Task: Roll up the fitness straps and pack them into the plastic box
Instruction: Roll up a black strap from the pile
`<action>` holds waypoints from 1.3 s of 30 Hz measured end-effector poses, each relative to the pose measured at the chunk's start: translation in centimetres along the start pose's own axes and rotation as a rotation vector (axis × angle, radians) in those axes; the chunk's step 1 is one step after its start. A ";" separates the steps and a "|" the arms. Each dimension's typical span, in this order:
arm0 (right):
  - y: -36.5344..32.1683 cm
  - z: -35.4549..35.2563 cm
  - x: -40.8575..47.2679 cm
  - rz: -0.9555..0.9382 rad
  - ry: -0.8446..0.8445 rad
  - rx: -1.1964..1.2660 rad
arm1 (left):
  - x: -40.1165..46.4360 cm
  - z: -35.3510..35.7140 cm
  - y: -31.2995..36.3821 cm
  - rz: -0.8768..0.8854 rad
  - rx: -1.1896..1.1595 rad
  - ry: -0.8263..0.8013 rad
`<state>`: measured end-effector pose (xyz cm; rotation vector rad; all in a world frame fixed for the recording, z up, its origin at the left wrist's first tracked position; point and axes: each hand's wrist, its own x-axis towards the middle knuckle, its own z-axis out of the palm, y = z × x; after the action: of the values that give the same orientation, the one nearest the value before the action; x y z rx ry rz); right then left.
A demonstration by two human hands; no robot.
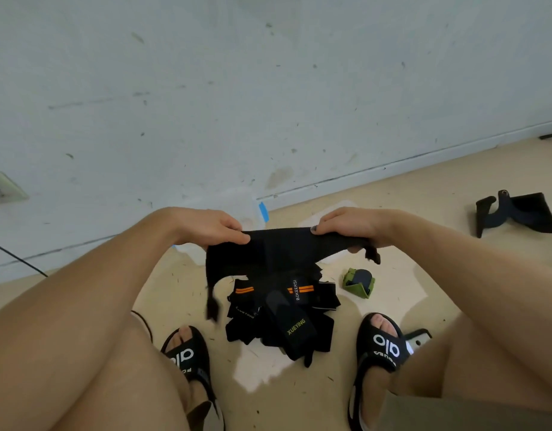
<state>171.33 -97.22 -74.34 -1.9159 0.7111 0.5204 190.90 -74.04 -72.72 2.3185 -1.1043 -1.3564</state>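
— Strap materials?
— The held black strap (278,250) is matt woven cloth, its ends frayed. The pile of straps (284,315) is the same matt black fabric, with orange stripes and printed labels. The rolled green strap (358,282) is coarse cloth too.
— The box?
— The plastic box (256,213) is translucent, smooth, with a blue clip.
— Surroundings?
— The wall (206,88) is matt paint, scuffed. The floor (393,188) is smooth beige with a slight sheen. The sandals (385,345) are matt black.

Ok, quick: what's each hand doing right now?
Left hand: pinches one end of the black strap.
Right hand: grips the strap's other end.
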 end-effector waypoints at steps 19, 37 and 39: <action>2.1 2.5 3.1 -0.063 0.476 -0.805 | -0.3 1.3 2.5 -0.064 0.004 0.119; 10.3 19.2 12.1 0.244 0.128 -0.378 | 0.0 -0.6 -0.9 -0.037 -0.166 0.242; 10.8 19.4 12.8 0.248 0.147 -0.361 | 0.2 -0.9 -1.7 -0.032 -0.162 0.249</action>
<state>172.50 -86.57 -97.65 -2.2312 1.0131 0.7046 192.49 -73.17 -73.25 2.3163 -0.8536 -1.0855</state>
